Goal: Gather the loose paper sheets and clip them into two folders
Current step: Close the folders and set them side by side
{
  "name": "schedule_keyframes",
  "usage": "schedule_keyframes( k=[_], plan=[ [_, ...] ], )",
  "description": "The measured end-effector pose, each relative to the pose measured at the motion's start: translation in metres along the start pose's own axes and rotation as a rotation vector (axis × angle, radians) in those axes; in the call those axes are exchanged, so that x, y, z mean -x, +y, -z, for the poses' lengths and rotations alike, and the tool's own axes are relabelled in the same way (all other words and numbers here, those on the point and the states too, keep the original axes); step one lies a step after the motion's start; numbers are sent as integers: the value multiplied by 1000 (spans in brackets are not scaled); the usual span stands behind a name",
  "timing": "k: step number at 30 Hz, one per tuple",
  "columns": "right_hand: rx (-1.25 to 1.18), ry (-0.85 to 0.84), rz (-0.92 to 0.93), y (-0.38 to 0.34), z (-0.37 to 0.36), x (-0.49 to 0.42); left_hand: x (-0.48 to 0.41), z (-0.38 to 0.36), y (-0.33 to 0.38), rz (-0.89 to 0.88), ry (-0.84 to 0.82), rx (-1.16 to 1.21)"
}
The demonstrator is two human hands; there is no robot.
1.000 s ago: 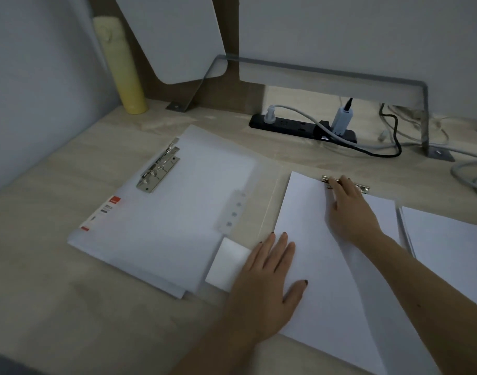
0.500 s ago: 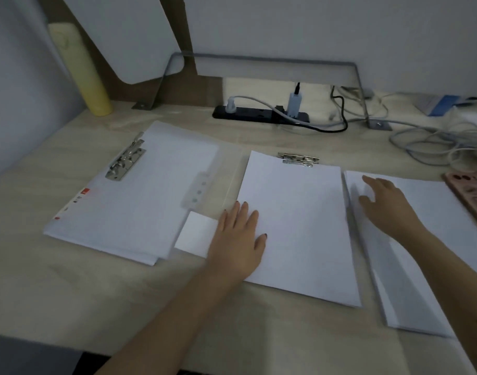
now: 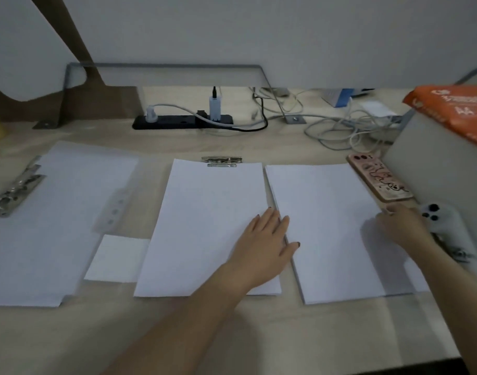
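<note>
Loose sheets (image 3: 326, 226): your left hand (image 3: 267, 239) lies flat on their inner edge, likely bracing them; right hand (image 3: 402, 228) opposite, grip unclear.

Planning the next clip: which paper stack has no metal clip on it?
The rightmost stack, beside the phone; the middle stack has a clip at its top, the left stack along its side.

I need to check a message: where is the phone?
In the head view the phone lies on the right, between the loose paper stack and a grey box, just beyond the right hand.
</note>
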State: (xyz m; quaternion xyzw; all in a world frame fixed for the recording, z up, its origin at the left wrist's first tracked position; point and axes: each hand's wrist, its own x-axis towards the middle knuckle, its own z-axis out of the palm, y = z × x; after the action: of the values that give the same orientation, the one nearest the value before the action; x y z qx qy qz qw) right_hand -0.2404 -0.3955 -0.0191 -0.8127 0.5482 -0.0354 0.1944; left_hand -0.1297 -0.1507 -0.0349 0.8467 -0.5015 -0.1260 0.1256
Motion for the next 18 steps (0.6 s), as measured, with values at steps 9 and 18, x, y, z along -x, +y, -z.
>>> schedule_keyframes(
  k=[9, 18],
  plan=[
    [252, -126, 157, -22, 29, 28, -2, -15, 4, -4, 53, -37],
    [-646, -89, 97, -19, 41, 34, -4, -16, 3, 37, 63, 136]
  ],
)
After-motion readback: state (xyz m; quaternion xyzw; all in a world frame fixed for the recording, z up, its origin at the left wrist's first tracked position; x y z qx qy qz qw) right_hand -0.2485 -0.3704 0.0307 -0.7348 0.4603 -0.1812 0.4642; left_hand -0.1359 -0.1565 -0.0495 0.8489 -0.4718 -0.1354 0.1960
